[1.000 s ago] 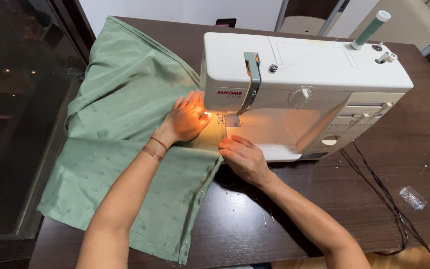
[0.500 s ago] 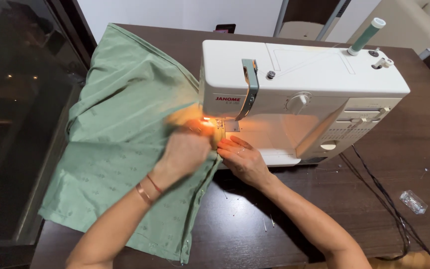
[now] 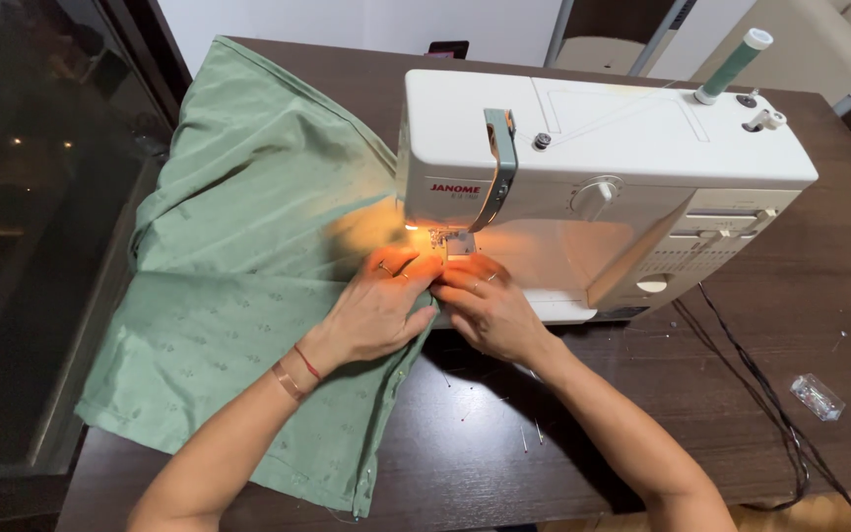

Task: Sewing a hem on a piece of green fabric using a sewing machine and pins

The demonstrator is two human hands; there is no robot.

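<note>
Both hands meet at the front of the white sewing machine [image 3: 603,167], right under its lit needle area. The left hand [image 3: 376,305] lies palm-down on the green fabric [image 3: 238,286], its fingertips bent and pressing the cloth's edge toward the presser foot [image 3: 458,243]; whether they actually pinch a fold or only pin it flat cannot be told from this view. The right hand [image 3: 490,305] sits just beside it, fingertips touching those of the left, its grip closed lightly on the same edge of cloth just in front of the foot. The rest of the fabric spreads away from the grip to the left and behind, over the dark wooden counter [image 3: 642,414]. A few loose pins [image 3: 524,438] lie on the counter just toward the person from the hands, and a small clear box [image 3: 818,396] sits well off to the right, past the black cable [image 3: 751,374]. The step in hand looks like lining up the seam edge under the foot. The next move likely calls for keeping the edge flat and straight, with fingertips held clear of the needle. A green thread spool [image 3: 736,64] stands on top of the machine.
</note>
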